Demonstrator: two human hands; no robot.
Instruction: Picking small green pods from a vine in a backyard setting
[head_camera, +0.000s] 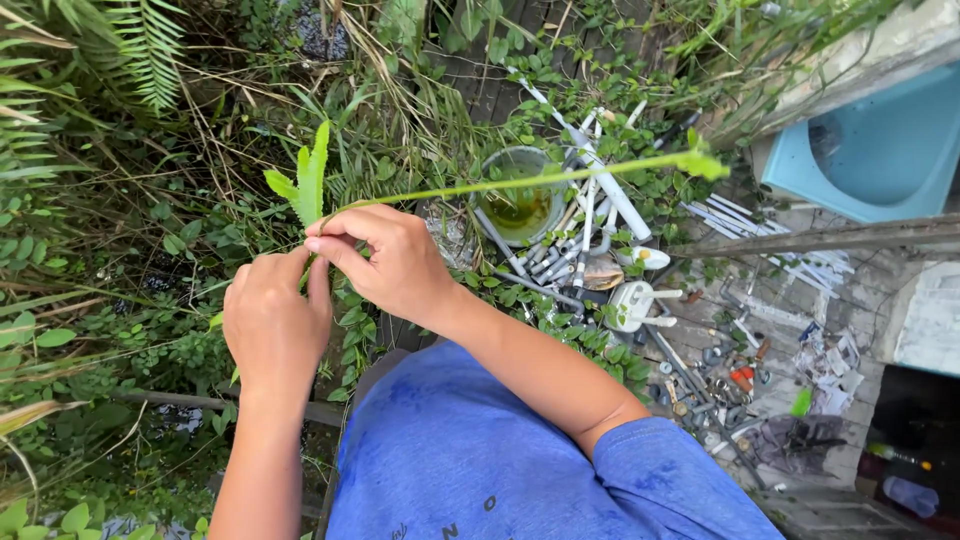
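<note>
Above a tangle of weeds, the right hand (395, 262) pinches a long green stem (500, 185) near its leafy end (305, 185), fingers pressed together. The left hand (272, 325) closes on the same stem just below. The stem stretches rightward over a bucket of murky water (520, 200) and scattered white pipes (610, 200).
</note>
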